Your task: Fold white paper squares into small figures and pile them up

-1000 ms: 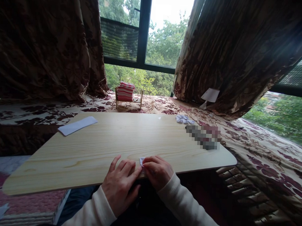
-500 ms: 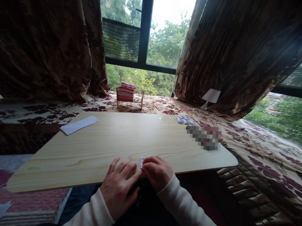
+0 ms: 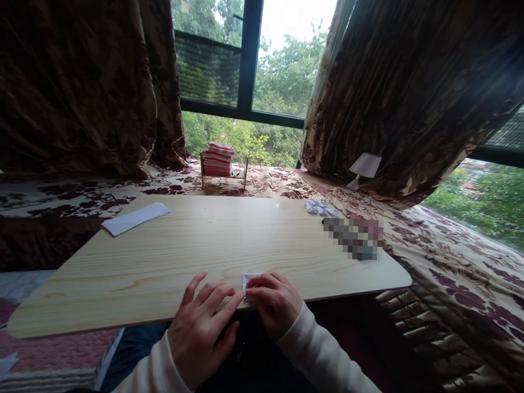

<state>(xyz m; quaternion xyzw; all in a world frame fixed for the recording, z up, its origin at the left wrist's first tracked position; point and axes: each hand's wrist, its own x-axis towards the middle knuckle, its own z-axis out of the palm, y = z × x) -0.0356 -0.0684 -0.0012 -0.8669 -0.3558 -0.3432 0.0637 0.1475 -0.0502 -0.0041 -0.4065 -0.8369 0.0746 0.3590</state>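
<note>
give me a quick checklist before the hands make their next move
1. Bare right hand pinching small white paper piece: ok
2. Bare left hand index fingertip touching that piece: cannot tell
3. Piece's creases straight: cannot tell, fingers cover much of it
4. Long flat white paper apart from both hands: ok
5. Cluster of small white paper shapes, near the pale wood-grain table's far right corner, away from hands: ok

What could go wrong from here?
1. The small white paper is at the table's near edge; it might slip off if the right hand loosens its hold.
2. The right hand's fingers cover part of that paper, so the camera may miss a misalignment.
3. The cluster of white pieces lies by the table's far-right corner; a bump could knock some off.
</note>
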